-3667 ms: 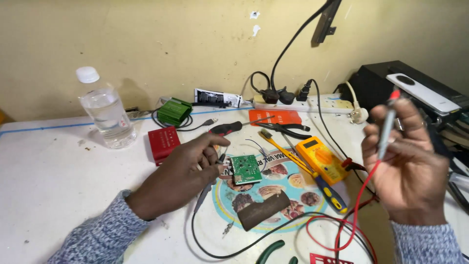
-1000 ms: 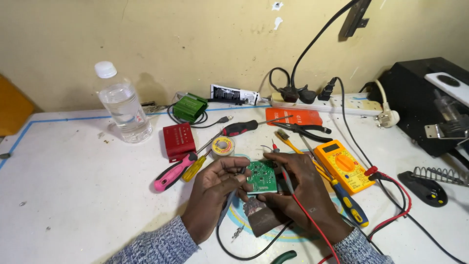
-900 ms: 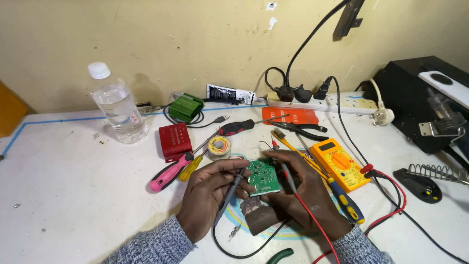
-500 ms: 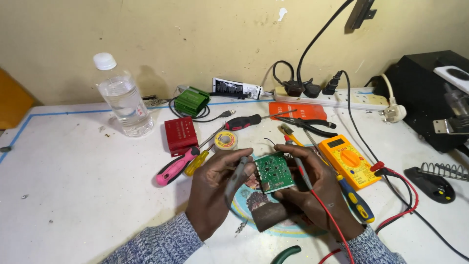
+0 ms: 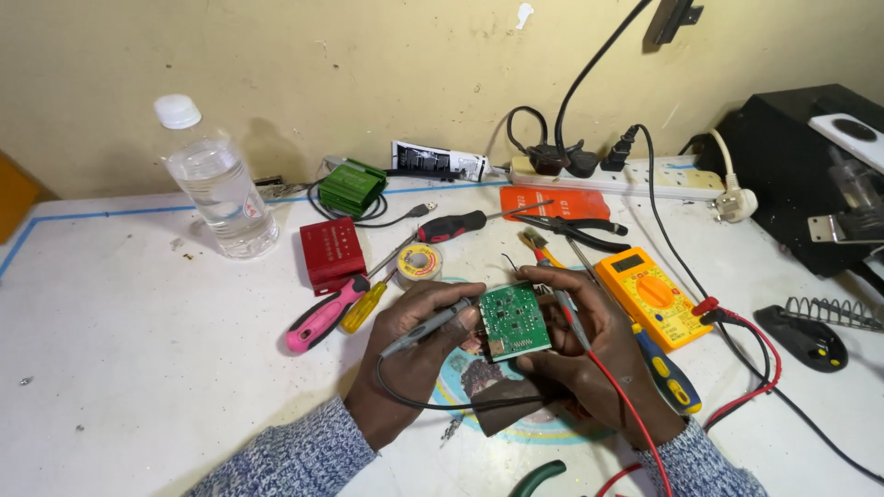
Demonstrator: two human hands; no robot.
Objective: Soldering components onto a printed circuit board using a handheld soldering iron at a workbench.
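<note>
My left hand (image 5: pixel 414 336) and right hand (image 5: pixel 580 345) are bare; both forearms wear blue-grey flecked knit sleeves (image 5: pixel 295 456) with ribbed cuffs.

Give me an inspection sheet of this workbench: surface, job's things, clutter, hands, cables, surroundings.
Surface: white table with blue tape edging; a round printed mat lies under the hands.
Job's things: green circuit board, held up between both hands; black probe and red probe; yellow multimeter at the right.
Clutter: water bottle, red box, green box, pink-handled screwdriver, solder reel, pliers, soldering iron stand.
Hands: left hand grips the black probe and board edge; right hand grips the red probe and board.
Cables: red lead and black lead trail from the probes; power strip has plugs in it.
Surroundings: yellowish wall; black machine at far right.
</note>
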